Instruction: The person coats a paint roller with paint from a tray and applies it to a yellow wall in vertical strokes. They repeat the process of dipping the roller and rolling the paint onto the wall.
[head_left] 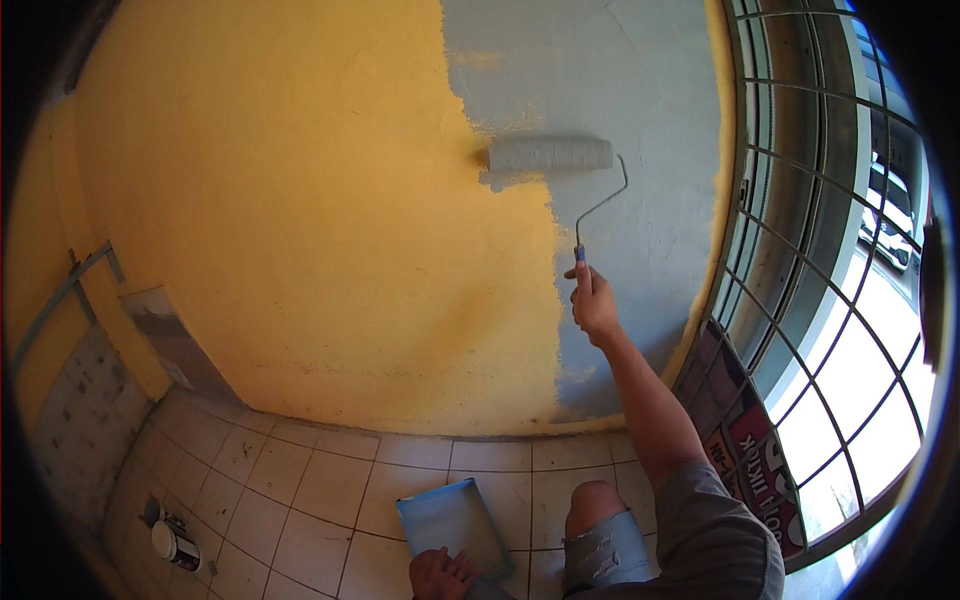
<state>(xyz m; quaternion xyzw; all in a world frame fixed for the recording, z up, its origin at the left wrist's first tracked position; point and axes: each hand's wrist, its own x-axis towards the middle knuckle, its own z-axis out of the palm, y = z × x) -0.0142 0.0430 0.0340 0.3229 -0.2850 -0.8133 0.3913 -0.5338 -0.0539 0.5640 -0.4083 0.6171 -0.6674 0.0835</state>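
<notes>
My right hand [595,305] is closed around the handle of a paint roller [549,154], its arm stretched up toward the wall. The roller's grey sleeve lies level against the wall [330,200], across the ragged border between yellow paint and grey paint [650,200]. Its bent wire frame [603,205] runs from the sleeve's right end down to the handle. Low in the view, my left hand [450,575] shows with fingers apart, by the near left side of a blue paint tray [440,491]. The lower part of this hand is cut off by the frame edge.
A barred window [800,200] fills the right side, with a printed banner [760,450] below it. Tiled floor [300,490] runs along the wall's foot. A paint can [176,545] lies at the lower left. My bent knee [600,505] is right of the tray.
</notes>
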